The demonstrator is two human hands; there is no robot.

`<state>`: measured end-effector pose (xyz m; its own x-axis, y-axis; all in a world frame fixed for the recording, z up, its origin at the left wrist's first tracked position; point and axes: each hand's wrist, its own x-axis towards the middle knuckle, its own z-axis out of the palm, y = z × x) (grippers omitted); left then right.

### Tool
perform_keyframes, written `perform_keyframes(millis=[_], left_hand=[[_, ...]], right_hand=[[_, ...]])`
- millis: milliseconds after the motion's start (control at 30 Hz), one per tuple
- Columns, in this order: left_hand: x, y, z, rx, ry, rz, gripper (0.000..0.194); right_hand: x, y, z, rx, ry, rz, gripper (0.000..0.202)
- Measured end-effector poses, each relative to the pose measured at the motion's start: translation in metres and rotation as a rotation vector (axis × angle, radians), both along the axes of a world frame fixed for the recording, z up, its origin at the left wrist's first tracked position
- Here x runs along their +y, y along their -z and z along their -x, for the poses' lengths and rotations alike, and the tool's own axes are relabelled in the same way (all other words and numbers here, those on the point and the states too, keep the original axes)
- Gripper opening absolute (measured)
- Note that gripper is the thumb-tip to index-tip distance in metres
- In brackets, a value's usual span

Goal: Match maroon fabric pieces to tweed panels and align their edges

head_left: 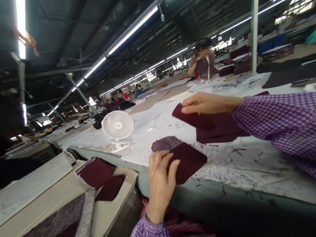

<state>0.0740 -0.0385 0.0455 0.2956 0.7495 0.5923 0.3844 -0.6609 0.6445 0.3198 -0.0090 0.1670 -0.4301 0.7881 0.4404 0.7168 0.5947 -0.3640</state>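
Note:
My left hand rests at the near edge of the white table, thumb and fingers apart on a maroon fabric piece. A speckled maroon-grey fabric piece lies partly under that piece. Farther right, my right hand pinches the corner of another maroon fabric piece, raised over the table. Beneath my right hand and forearm lies a larger stack of maroon fabric, partly hidden by my sleeve.
A small white fan stands on the white table, which is strewn with thread scraps. At the left, a lower beige surface holds maroon pieces and speckled cloth. Across the table, a person handles fabric.

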Motion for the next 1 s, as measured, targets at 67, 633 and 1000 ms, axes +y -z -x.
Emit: perform_keyframes(millis=[67,633,1000], left_hand=[[-0.005,-0.005,0.000,-0.361,0.108,0.362,0.057],[-0.032,0.008,0.006,-0.753,0.248,0.596,0.049],[-0.013,-0.018,0.028,-0.479,0.138,0.479,0.045]], right_hand=[[-0.021,0.005,0.032,-0.133,-0.236,0.061,0.030],[-0.021,0.067,0.016,-0.046,-0.092,0.581,0.082],[-0.032,0.054,0.025,0.181,-0.383,0.777,0.058]])
